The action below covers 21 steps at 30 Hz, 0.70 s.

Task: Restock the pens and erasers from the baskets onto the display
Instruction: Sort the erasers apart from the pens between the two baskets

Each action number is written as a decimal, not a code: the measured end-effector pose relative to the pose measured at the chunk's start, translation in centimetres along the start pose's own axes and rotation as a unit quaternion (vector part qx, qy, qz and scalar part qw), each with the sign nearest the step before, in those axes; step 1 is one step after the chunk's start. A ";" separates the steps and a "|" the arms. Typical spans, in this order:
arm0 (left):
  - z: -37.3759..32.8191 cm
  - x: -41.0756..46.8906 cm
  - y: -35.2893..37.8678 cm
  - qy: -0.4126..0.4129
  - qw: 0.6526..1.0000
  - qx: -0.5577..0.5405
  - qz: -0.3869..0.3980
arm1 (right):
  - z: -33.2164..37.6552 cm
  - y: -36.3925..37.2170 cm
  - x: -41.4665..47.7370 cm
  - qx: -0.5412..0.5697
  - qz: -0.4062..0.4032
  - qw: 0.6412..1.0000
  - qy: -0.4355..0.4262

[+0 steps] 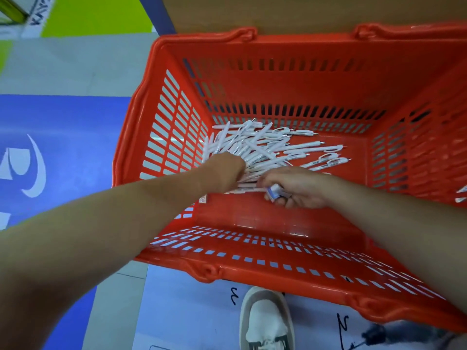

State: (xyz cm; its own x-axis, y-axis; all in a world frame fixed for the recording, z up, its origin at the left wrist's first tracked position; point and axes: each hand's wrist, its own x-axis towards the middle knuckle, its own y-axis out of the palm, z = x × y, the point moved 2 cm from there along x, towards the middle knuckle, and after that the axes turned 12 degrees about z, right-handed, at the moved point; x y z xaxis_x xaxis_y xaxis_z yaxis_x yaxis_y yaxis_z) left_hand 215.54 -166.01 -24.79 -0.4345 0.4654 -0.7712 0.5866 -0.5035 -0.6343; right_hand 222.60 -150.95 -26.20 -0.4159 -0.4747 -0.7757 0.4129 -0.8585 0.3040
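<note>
Our left grip (pixel 226 170) closes on the pens (pixel 278 147), their shafts running toward the basket's (pixel 124 137) far right corner, while our right grip (pixel 295 188), just beside, pinches an eraser (pixel 274 192).

1. The orange basket (pixel 278 276) is open on top; slotted walls close its four sides.
2. White pens (pixel 273 147) crowd its far-left floor.
3. The left hand (pixel 225 170) and the right hand (pixel 300 188), holding an eraser (pixel 273 192), fill its middle; its near floor lies bare.
</note>
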 end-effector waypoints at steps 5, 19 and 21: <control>1.8 -2.1 2.2 -0.062 0.973 0.112 0.194 | -0.6 1.3 1.5 -0.133 -0.003 0.991 0.012; 1.7 -1.4 4.3 -0.064 0.997 0.027 0.020 | -0.6 -0.6 1.4 -0.192 -0.202 0.957 -0.081; 1.6 -1.5 4.0 -0.064 0.995 0.074 0.022 | -0.4 -2.0 0.6 -0.093 -0.214 0.970 -0.074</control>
State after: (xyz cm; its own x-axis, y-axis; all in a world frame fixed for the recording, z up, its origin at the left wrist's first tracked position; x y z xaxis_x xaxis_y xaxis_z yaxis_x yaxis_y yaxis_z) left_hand 217.45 -169.91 -26.27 -0.4997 0.3476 -0.7934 0.5049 -0.6274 -0.5929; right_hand 221.87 -149.48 -27.49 -0.6872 -0.1170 -0.7170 0.3102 -0.9397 -0.1441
